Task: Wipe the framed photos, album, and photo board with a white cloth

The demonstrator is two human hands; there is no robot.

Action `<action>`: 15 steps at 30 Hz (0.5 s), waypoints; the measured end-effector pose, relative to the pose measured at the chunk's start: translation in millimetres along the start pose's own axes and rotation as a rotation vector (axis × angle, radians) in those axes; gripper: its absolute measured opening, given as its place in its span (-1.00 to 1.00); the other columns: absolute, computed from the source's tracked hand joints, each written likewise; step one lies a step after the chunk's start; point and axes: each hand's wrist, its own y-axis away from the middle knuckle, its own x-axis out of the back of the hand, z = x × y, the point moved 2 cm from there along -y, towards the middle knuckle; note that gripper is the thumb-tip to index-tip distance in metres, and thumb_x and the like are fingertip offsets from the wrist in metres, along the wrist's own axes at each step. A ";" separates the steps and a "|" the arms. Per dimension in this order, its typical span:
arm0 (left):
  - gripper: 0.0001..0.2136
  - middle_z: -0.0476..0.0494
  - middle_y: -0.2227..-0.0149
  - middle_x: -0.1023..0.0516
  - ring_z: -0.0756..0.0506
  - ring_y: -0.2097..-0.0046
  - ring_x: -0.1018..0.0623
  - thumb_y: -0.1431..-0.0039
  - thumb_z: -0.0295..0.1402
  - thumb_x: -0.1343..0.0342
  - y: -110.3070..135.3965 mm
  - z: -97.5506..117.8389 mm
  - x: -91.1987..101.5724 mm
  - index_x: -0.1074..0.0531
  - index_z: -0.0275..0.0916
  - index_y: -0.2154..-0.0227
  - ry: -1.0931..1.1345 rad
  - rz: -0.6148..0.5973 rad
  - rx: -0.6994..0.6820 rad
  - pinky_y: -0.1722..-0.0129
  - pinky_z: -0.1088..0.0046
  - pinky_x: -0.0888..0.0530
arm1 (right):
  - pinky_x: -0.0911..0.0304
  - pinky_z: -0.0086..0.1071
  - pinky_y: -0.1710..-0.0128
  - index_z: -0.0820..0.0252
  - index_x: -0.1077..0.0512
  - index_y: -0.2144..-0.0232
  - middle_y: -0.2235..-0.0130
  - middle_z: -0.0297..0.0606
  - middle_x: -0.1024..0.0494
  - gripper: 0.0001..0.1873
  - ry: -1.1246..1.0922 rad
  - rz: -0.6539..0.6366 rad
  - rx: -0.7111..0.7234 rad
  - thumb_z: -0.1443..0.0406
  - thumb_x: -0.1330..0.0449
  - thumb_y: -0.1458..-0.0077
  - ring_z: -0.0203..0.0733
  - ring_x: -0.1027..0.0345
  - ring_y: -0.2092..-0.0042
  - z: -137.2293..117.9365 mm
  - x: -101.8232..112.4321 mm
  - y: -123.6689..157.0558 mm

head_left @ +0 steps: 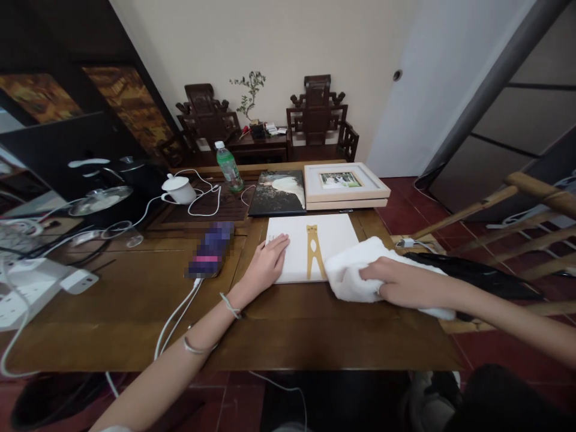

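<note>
A white canvas panel with a tan, long-legged cat figure on it lies flat on the wooden table. My left hand rests on the panel's left side, fingers stretched out and holding nothing. At the right front corner, my right hand grips a bunched white towel. The towel covers that corner of the panel, and part of it hangs toward the table's right edge. My right fingertips are partly hidden in the cloth.
Behind the panel lie a dark picture and a pale framed photo. A phone, a green-labelled bottle, a lidded white cup and cables stand left. A wooden chair is at right.
</note>
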 end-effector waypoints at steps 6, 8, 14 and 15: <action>-0.64 -0.19 -0.15 -0.34 -0.12 -0.22 -0.26 -0.22 -0.47 0.15 0.2 -0.4 0.6 -0.31 -0.24 -0.05 0.005 -0.004 0.000 -0.17 0.12 -0.21 | -0.17 -0.26 0.23 0.14 -0.27 0.54 0.39 -0.23 -0.43 -0.84 -0.024 0.038 0.029 0.44 0.05 0.24 -0.06 -0.30 0.25 27.1 28.4 -39.1; -0.64 -0.19 -0.15 -0.34 -0.12 -0.22 -0.26 -0.22 -0.47 0.15 0.3 -0.1 0.9 -0.31 -0.23 -0.05 0.009 -0.002 0.000 -0.17 0.11 -0.21 | -0.18 -0.26 0.24 0.15 -0.27 0.54 0.36 -0.21 -0.45 -0.85 -0.010 0.100 0.016 0.41 0.04 0.24 -0.05 -0.30 0.25 39.4 35.8 -58.4; -0.65 -0.18 -0.14 -0.35 -0.11 -0.22 -0.26 -0.22 -0.47 0.14 -0.1 -0.4 0.9 -0.32 -0.21 -0.04 0.019 0.004 0.003 -0.19 0.13 -0.19 | -0.18 -0.31 0.22 0.20 -0.37 0.29 0.10 -0.11 -0.47 -0.65 -0.040 0.384 -0.152 0.41 0.03 0.21 -0.02 -0.30 0.12 48.7 37.3 -107.2; -0.65 -0.18 -0.14 -0.35 -0.11 -0.22 -0.26 -0.22 -0.47 0.15 -0.1 -0.5 0.8 -0.32 -0.21 -0.04 0.020 0.003 0.006 -0.19 0.14 -0.19 | -0.17 -0.31 0.22 0.21 -0.37 0.25 0.08 -0.10 -0.47 -0.62 -0.042 0.410 -0.159 0.41 0.03 0.19 -0.01 -0.30 0.10 44.1 34.5 -112.1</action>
